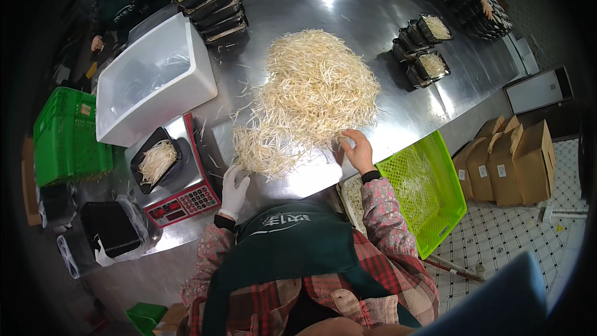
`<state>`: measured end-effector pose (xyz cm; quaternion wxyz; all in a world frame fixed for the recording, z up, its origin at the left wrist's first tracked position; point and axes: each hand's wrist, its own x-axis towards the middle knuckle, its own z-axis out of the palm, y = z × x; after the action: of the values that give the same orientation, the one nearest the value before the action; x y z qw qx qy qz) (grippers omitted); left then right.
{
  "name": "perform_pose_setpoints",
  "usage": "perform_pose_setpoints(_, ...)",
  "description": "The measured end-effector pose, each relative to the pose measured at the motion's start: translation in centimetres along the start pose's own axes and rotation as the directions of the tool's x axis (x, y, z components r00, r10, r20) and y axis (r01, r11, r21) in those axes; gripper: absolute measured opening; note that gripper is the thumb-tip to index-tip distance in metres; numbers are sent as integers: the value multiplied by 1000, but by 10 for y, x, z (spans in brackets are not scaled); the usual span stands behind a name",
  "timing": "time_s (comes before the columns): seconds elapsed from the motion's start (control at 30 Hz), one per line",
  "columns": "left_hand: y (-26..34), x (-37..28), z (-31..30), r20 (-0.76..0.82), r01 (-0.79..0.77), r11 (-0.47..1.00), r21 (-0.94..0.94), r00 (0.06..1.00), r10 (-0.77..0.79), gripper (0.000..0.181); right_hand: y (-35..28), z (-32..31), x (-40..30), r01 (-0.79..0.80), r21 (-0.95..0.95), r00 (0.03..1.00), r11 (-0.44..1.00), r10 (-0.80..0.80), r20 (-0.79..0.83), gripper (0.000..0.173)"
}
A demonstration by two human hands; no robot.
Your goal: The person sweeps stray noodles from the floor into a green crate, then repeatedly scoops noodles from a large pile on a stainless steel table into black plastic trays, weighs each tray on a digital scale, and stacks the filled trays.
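Note:
A large heap of bean sprouts [322,84] lies on the stainless steel table [298,4]. Gloved in white, my left hand [234,191] rests at the near left edge of a smaller clump of sprouts [261,151] that joins the heap. My bare right hand [358,150] touches the heap's near right edge, fingers spread and nothing plainly held. Left of my gloved hand stands a red digital scale [198,198]. On its metal plate sits a black plastic tray [149,182], tilted in view, with a portion of sprouts [158,161] in it.
A white foam box [205,79] holding clear plastic stands behind the scale, near stacked filled trays [219,14]. Small packed trays [415,56] sit right. Green crates [70,135] flank the left; a lime basket [450,196] is beside my right arm. Co-workers [123,9] stand across the table.

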<state>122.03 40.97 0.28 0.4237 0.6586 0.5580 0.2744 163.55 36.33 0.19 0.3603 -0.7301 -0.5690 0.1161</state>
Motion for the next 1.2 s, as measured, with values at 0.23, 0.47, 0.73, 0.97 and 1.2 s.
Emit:
perform_pose_setpoints(0.23,-16,28,21,-142,78,989,-125,985,-96,45,-56,41,34,35,-290,976,956,29,215,86)
perform_pose_setpoints(0.47,-39,12,11,-215,117,957,-264,961,-176,42,-25,48,48,-105,-19,975,994,106,194,41)
perform_pose_setpoints(0.73,-63,3,15,-208,195,897,-395,933,-295,42,-110,29,45,160,266,878,951,-260,402,62)
perform_pose_setpoints(0.97,-14,6,16,-252,-64,980,188,961,111,47,-61,14,45,-174,39,917,984,147,370,50)
perform_pose_setpoints(1.2,36,57,42,58,-411,828,382,904,423,49,-130,107,-20,400,184,727,898,-433,532,58)
